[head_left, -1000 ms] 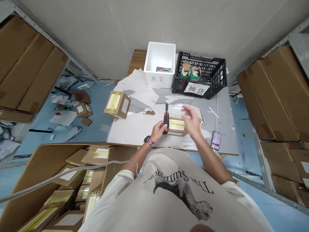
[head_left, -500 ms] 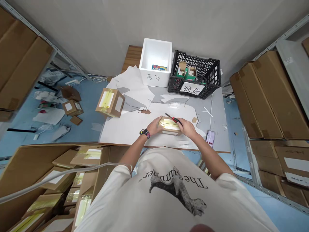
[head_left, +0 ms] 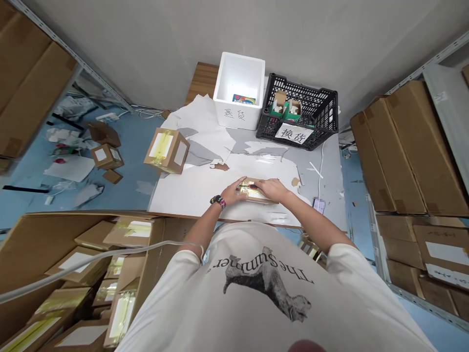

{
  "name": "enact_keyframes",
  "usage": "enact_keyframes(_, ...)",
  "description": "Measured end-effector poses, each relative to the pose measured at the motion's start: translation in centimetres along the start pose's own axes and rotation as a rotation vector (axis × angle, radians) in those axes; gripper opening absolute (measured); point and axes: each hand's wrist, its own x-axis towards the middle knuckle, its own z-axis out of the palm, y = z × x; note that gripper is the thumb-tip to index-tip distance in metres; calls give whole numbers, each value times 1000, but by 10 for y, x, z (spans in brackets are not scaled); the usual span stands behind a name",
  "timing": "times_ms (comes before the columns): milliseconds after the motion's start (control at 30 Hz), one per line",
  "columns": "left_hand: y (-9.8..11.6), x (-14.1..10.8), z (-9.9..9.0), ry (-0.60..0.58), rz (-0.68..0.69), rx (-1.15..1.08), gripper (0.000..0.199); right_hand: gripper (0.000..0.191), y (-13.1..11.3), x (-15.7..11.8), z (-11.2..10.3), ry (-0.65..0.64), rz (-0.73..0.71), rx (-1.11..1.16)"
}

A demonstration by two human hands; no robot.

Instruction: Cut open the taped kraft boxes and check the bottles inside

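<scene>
A small cardboard box [head_left: 261, 196] with a white label and shiny yellowish tape lies near the front edge of the table. My left hand [head_left: 234, 192] grips its left end, thumb and fingers around the corner. Over the box top, my right hand [head_left: 273, 189] is closed on a red-and-black utility knife [head_left: 252, 186]. The knife points left along the taped top, its tip close to my left fingers. Most of the handle is hidden in my right hand.
A larger taped carton [head_left: 166, 150] stands at the table's left edge. Behind are a white foam box [head_left: 238, 115] and a black plastic crate [head_left: 322, 117] holding small boxes. Left of me, a big carton [head_left: 22, 244] is full of parcels. Shelved cartons [head_left: 403, 146] are at right.
My right hand has moved left over the box and turned the knife from slanting up and away to lying along the tape. My left hand still grips the box end.
</scene>
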Motion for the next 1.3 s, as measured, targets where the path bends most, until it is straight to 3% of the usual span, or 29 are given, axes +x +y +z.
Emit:
enact_keyframes(400, 8, -3, -4, -10, -50, 142, 113, 37, 20, -28, 19, -39, 79, -65)
enact_keyframes(700, 9, -4, -6, -9, -68, 269, 112, 43, 69, -101, 53, -162, 226, -146)
enact_keyframes(1000, 8, -6, -5, -6, -58, 323, 108, 47, 74, -124, 67, -129, 249, -144)
enact_keyframes(1300, 23, -5, -10, -18, -39, 437, 107, 42, 82, -146, 77, -119, 353, -103)
